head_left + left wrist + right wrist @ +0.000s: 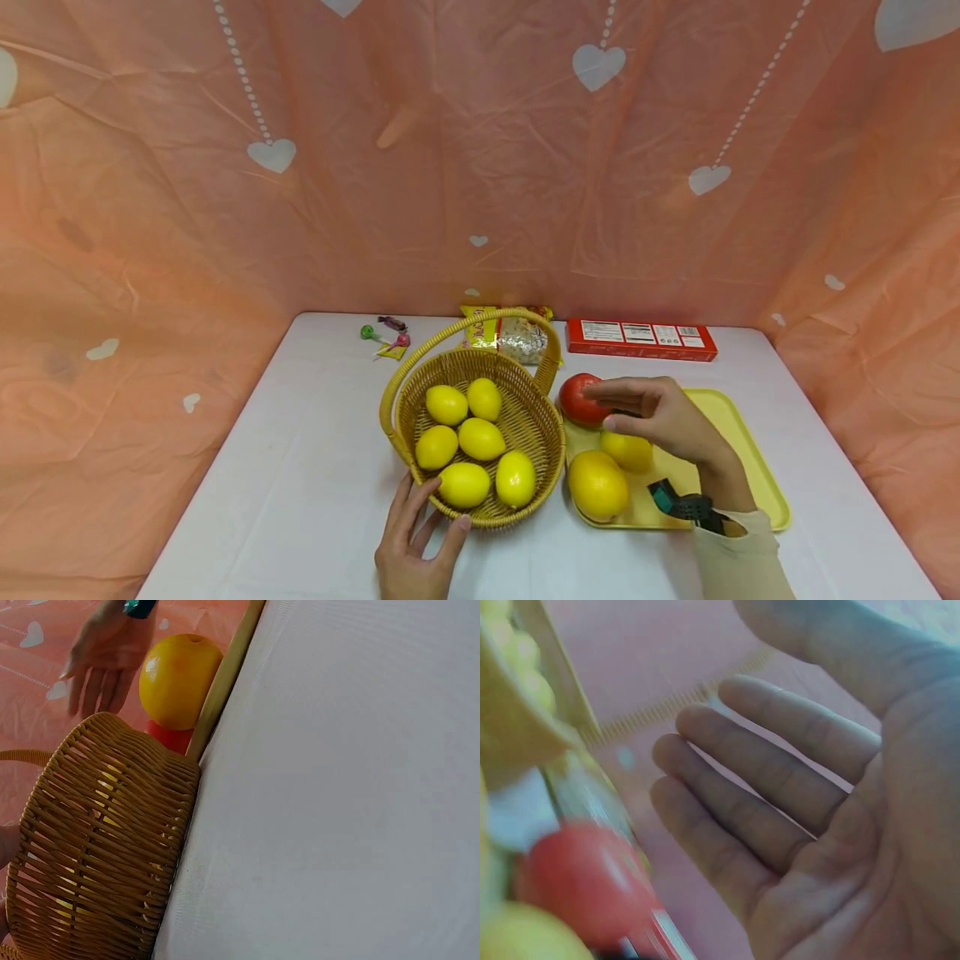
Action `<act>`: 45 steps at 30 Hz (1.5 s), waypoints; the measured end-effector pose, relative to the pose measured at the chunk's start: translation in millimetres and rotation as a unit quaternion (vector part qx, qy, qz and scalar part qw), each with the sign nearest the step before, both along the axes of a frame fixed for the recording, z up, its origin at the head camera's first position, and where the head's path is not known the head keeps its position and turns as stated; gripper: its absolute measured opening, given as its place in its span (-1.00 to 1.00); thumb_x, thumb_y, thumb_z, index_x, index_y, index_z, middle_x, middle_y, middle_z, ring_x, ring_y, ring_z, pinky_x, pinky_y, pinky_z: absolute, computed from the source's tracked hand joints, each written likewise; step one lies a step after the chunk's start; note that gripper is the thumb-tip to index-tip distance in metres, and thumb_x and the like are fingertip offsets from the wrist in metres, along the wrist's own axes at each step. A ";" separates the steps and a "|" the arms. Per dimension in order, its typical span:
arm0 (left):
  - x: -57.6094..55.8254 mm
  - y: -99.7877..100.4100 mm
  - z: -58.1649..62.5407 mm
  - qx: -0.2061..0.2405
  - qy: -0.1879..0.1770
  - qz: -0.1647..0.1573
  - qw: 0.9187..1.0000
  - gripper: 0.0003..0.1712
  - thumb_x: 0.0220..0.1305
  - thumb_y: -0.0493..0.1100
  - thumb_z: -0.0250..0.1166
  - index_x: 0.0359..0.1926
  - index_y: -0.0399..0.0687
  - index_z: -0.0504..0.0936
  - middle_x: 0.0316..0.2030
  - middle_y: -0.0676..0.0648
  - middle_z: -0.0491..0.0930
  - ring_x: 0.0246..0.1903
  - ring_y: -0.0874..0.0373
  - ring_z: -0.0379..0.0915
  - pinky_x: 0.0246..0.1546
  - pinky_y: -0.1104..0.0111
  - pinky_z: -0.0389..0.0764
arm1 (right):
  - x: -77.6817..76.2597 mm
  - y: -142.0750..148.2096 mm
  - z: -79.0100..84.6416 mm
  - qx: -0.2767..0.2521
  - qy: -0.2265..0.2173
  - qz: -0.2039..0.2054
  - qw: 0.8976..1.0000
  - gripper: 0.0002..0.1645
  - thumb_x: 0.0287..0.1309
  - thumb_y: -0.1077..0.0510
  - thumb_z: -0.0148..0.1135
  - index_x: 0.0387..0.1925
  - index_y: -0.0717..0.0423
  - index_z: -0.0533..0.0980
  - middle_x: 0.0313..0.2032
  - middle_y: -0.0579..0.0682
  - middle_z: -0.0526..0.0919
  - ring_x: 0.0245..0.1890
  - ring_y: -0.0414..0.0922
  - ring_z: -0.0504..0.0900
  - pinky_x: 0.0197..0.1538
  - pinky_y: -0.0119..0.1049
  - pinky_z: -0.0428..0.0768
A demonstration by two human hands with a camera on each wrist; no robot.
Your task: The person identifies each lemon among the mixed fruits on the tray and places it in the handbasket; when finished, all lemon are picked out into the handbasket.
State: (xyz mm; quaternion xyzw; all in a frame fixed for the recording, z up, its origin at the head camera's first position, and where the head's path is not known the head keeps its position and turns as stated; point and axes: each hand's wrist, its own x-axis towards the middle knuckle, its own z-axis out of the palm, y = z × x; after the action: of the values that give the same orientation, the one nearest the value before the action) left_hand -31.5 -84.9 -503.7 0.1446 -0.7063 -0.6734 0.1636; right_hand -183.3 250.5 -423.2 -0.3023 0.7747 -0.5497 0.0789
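Note:
A round wicker basket [555, 492] with a tall handle holds several yellow lemons [482, 439]. At its near left side, my left hand [420, 542] touches the rim with spread fingers. In the left wrist view, parts of that hand show at the edge beside the basket [97, 847]. My right hand [663, 417] is held over the yellow tray [750, 467], fingers extended, palm bare in the right wrist view. A red tomato-like fruit [579, 400] lies by its fingertips. Below it are a partly hidden yellow fruit [628, 452] and a larger orange-yellow fruit [598, 486].
Behind the basket lies a yellow and clear snack bag [517, 337]. A long red box [641, 339] sits along the back edge. Small wrapped candies [392, 323] and lollipops [369, 332] are at the back left. A pink curtain with hearts surrounds the white table [300, 467].

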 end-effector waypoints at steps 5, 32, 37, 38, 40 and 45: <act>0.8 0.6 0.6 0.002 -0.001 0.003 1.000 -0.40 0.17 -0.32 0.69 0.24 -0.01 0.77 0.60 -0.25 0.32 0.46 -0.27 0.45 0.23 0.25 0.79 | -0.5 45.0 -5.8 -0.026 0.015 -0.085 0.996 -0.53 0.47 0.46 0.27 0.35 0.48 0.55 0.24 -0.12 0.80 0.21 -0.26 0.77 0.24 -0.47 0.73; 0.0 1.6 -1.4 -0.006 0.008 0.005 1.000 -0.39 0.16 -0.35 0.68 0.24 -0.02 0.77 0.59 -0.27 0.34 0.43 -0.20 0.47 0.18 0.43 0.76 | -8.4 105.9 -48.5 0.182 -0.072 -0.255 0.947 -0.22 0.53 -0.09 0.39 0.59 0.14 0.44 0.50 0.33 0.51 0.32 0.23 0.70 0.34 0.01 0.76; 0.0 1.2 -3.1 -0.004 0.012 0.005 1.000 -0.39 0.17 -0.34 0.68 0.25 -0.01 0.77 0.59 -0.26 0.34 0.42 -0.13 0.48 0.17 0.46 0.75 | -13.0 98.7 -55.4 0.173 -0.064 -0.273 0.944 -0.23 0.55 -0.07 0.37 0.59 0.17 0.42 0.49 0.37 0.51 0.39 0.45 0.58 0.43 0.33 0.59; 0.0 1.0 -3.4 -0.004 0.013 0.005 1.000 -0.39 0.17 -0.35 0.68 0.25 -0.01 0.77 0.59 -0.26 0.34 0.42 -0.12 0.48 0.17 0.46 0.75 | -13.6 97.8 -56.4 0.173 -0.063 -0.277 0.943 -0.24 0.56 -0.08 0.36 0.58 0.18 0.42 0.48 0.38 0.51 0.39 0.45 0.57 0.44 0.34 0.57; 0.0 0.8 -3.8 -0.005 0.013 0.006 1.000 -0.39 0.16 -0.35 0.68 0.24 0.00 0.77 0.59 -0.26 0.34 0.42 -0.12 0.49 0.17 0.45 0.76 | -14.2 96.2 -57.6 0.171 -0.063 -0.287 0.940 -0.24 0.56 -0.11 0.35 0.57 0.19 0.44 0.47 0.38 0.52 0.39 0.45 0.56 0.46 0.36 0.54; 0.4 1.0 -2.8 -0.005 0.011 0.006 1.000 -0.40 0.17 -0.34 0.68 0.24 -0.01 0.77 0.59 -0.28 0.34 0.43 -0.22 0.46 0.18 0.42 0.76 | -11.2 96.6 -51.3 0.171 -0.073 -0.309 0.933 -0.20 0.56 -0.20 0.33 0.57 0.17 0.44 0.48 0.37 0.51 0.42 0.45 0.53 0.46 0.15 0.65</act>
State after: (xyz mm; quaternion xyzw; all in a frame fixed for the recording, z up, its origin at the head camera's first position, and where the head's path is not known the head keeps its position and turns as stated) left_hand -31.1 -83.9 -506.6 0.1404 -0.7066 -0.6708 0.1760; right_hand -194.5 347.1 -474.5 0.0114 0.9044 -0.4263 0.0118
